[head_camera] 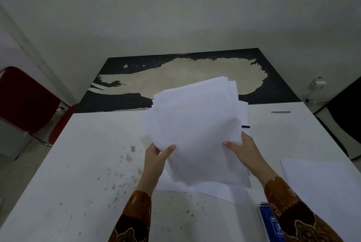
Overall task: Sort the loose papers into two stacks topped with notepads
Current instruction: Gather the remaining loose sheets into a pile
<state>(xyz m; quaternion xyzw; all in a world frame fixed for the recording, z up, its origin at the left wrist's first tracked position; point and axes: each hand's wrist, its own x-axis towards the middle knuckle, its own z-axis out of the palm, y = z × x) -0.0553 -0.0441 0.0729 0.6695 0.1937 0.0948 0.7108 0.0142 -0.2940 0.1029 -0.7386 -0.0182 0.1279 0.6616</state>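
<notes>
Two hands on one bundle of papers [197, 130], and it's up off the tabletop [88, 163], tilted with its far edge raised toward the wall. The sheets are fanned and uneven, corners poking out at the top right. The left hand [156, 155] pinches the lower left edge, thumb lying on top of the sheets and fingers curled underneath. The right hand [244, 150] grips the right edge the same way, thumb pressed across the top sheet, fingers tucked out of sight behind.

Under the bundle, more loose sheets [211, 191] lie flat on the tabletop, jutting out toward the near edge. Off to the right, well apart, another white sheet or stack [320, 181] lies flat; how thick it is I can't tell. Down at the near right, a blue notepad [271, 224] with a spiral top peeks out, partly hidden by the right sleeve [297, 214], brown and patterned. The left sleeve [134, 220] matches it.

A dark pen-like thing [245, 126] shows just past the bundle's right edge. The tabletop is white, speckled with brown stains on the left half. Beyond it lies a dark board [117, 101] with a worn pale centre. A red chair [25, 101] stands at far left.
</notes>
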